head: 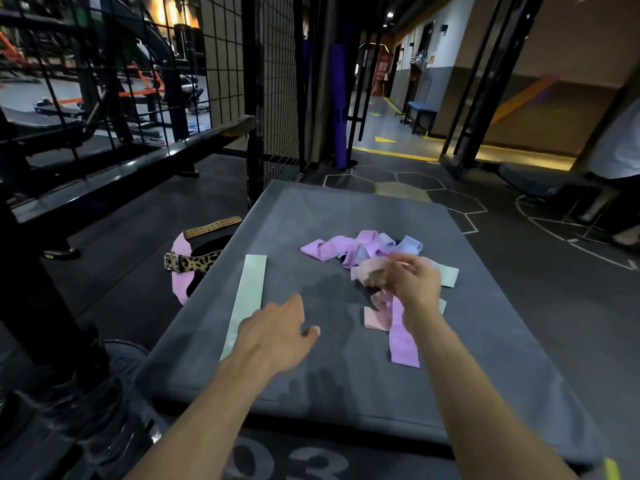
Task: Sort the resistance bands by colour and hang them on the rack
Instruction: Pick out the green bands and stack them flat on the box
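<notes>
A: Right hand (414, 280): fingers (401, 261) curled around a pale pink band (372, 268), lifted just above the pile (363, 249); blurred, so exact pinch can't be told. Left hand (277, 332): fingers loosely spread, nothing held, beside the mint band (247, 299) laid flat.

B: Handling?

A: Bands judged light, limp, stretchy, easily tangled. Best taken at a free end or loop fold, not mid-heap. Pile sits mid-right on the grey mat (346, 393). A purple band (401, 336) trails toward the near edge. Rack not identified with certainty.
</notes>
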Demonstrator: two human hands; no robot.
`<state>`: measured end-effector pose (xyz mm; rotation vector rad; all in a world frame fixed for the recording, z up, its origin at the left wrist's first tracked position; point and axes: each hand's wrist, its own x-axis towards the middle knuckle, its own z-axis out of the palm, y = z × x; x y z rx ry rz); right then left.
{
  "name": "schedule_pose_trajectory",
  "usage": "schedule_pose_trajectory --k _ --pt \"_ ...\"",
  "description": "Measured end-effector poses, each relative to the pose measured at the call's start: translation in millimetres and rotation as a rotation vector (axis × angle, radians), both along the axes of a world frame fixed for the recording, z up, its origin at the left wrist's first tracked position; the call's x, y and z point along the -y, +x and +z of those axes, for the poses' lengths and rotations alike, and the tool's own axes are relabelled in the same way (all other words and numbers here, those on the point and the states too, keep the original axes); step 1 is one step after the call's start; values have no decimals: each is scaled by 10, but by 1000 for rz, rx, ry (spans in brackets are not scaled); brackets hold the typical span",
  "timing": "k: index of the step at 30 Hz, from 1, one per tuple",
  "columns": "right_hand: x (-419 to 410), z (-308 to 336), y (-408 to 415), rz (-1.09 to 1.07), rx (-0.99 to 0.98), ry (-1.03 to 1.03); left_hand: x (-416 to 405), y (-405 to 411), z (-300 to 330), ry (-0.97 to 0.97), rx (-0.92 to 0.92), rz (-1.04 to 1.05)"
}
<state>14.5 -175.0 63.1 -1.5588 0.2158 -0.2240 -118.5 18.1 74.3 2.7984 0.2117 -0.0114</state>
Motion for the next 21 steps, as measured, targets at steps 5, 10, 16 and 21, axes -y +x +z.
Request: schedule_pose_trajectory --k 5,10,16,21 --pt "97 315 -135 20 34 500 -30 -55 1 -38 33 16" --pt "94 489 -228 121 114 556 -39 -73 -1 -92 100 15" --pt "4 791 -462 281 292 442 29 -38 37 -234 275 75" --pt "-15 917 -613 434 343 285 -2 34 126 -666 542 102"
